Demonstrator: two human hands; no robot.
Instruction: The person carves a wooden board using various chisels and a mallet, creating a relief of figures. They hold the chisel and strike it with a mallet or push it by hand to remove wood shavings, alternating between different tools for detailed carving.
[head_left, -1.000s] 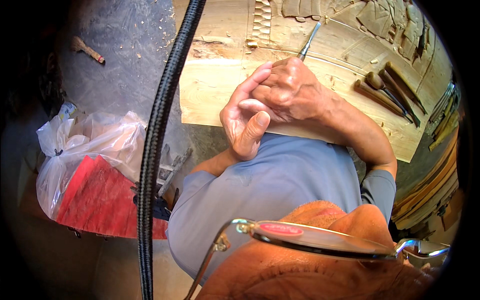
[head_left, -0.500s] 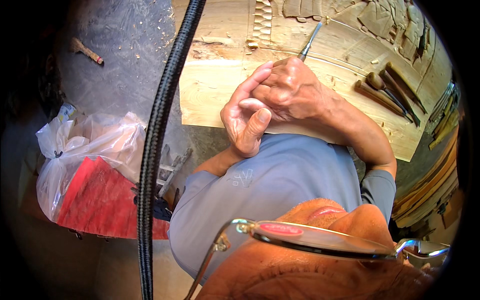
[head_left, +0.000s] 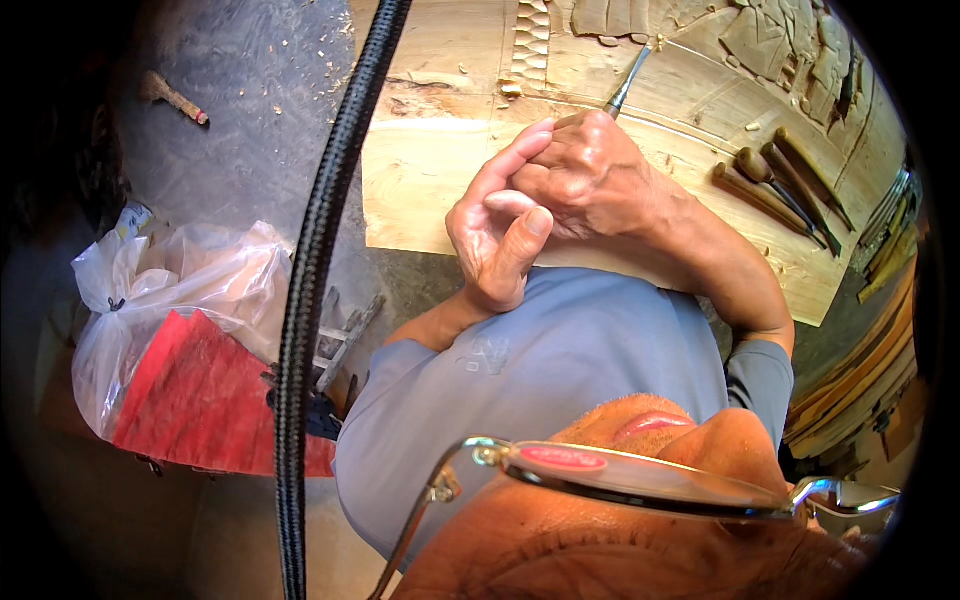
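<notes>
Place: a woodcarving workshop, by the look of it from here.
Board point(head_left: 415, 185): broad, pale wood, its far side cut in relief.
Carving tools point(head_left: 812, 175): several, wooden-handled, lying together on the board (well-used, I'd say).
Floor point(head_left: 225, 140): grey, scattered with wood chips point(head_left: 277, 110).
Stack point(head_left: 862, 368): long wood-coloured strips beside the board.

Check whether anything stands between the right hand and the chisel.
Nothing visible does: the right hand appears closed around the chisel, its blade emerging over the wooden board. The left hand rests against the right; the handle itself is hidden.
</notes>
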